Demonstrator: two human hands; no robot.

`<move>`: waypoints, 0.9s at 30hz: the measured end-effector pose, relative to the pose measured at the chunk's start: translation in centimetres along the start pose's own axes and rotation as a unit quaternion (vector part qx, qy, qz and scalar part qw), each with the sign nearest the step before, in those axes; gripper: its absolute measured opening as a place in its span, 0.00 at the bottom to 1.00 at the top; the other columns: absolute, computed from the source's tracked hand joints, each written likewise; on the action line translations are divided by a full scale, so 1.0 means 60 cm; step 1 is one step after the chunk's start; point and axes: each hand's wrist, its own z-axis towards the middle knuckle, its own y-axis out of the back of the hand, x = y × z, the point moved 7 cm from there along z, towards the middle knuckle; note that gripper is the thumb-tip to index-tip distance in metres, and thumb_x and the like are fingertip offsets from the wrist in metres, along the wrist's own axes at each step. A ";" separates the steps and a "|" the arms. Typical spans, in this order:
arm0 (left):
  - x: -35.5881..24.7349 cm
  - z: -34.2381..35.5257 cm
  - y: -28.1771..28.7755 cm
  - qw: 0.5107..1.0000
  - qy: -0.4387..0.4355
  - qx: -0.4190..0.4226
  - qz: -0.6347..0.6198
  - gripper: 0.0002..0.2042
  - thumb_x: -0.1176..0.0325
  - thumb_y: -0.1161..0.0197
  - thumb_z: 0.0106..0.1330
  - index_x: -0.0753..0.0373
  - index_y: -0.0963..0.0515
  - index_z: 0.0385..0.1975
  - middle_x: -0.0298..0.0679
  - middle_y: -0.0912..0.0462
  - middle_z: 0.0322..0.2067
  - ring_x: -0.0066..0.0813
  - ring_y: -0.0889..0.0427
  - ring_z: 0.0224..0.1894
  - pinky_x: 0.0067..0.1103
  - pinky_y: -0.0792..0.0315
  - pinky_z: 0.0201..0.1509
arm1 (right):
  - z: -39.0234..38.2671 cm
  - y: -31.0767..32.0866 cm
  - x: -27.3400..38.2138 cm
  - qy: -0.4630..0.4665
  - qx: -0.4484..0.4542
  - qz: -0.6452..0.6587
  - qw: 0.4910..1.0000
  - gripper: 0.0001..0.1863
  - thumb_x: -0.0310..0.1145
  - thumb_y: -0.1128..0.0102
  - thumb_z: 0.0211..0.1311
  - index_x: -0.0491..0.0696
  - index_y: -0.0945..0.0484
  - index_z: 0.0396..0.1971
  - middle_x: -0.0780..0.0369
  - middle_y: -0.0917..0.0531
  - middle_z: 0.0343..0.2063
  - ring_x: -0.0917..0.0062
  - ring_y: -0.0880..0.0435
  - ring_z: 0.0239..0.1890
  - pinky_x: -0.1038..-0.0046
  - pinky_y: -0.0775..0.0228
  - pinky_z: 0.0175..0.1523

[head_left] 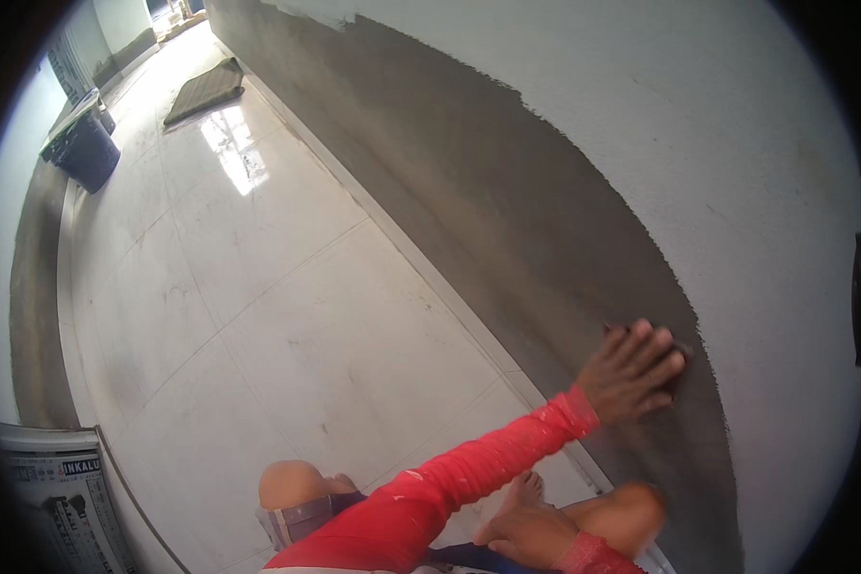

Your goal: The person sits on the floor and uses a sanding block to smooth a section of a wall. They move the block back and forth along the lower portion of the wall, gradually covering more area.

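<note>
My left hand [631, 368], at the end of a red sleeve with pale splashes, presses against the dark wet-looking render band [507, 182] low on the right-hand wall. Its fingers lie over a dark flat tool [683, 373]; only slivers of its edge stick out beside the fingers, so its kind is hidden. Lower down, my right hand [536, 536] rests by my bent right leg, fingers loosely stretched out, nothing visible in it. Part of that hand is hidden against dark clothing.
Pale tiles cover the floor [287, 335], with a narrow ledge along the wall's foot. Far left stands a dark bucket [91, 158]; beyond it lies a dark ribbed mat [206, 91]. Printed sheeting [67, 497] sits at the lower left. My bare foot [517, 502] is near the ledge.
</note>
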 end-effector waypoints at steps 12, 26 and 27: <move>-0.035 0.050 0.002 0.998 0.062 0.021 0.018 0.28 0.41 0.42 0.67 0.44 0.32 0.65 0.50 0.37 0.68 0.59 0.40 0.72 0.52 0.45 0.71 | 0.031 0.005 -0.045 -0.016 -0.176 -0.063 0.982 0.16 0.45 0.41 0.64 0.53 0.16 0.45 0.55 0.13 0.36 0.55 0.15 0.44 0.55 0.26 0.54; 0.129 0.270 0.105 0.966 0.231 -0.112 -0.020 0.35 0.47 0.48 0.75 0.57 0.44 0.77 0.55 0.52 0.77 0.58 0.58 0.80 0.51 0.63 0.79 | -0.007 -0.069 -0.130 -0.209 -0.031 0.035 0.977 0.21 0.48 0.46 0.68 0.55 0.20 0.54 0.52 0.14 0.47 0.56 0.16 0.54 0.56 0.25 0.57; 0.025 0.226 0.054 0.988 0.145 -0.041 -0.038 0.37 0.46 0.40 0.68 0.51 0.39 0.75 0.50 0.51 0.78 0.57 0.57 0.80 0.51 0.61 0.79 | -0.005 -0.072 -0.150 -0.235 -0.007 0.014 0.972 0.21 0.49 0.46 0.68 0.55 0.21 0.55 0.52 0.15 0.47 0.55 0.17 0.55 0.54 0.26 0.59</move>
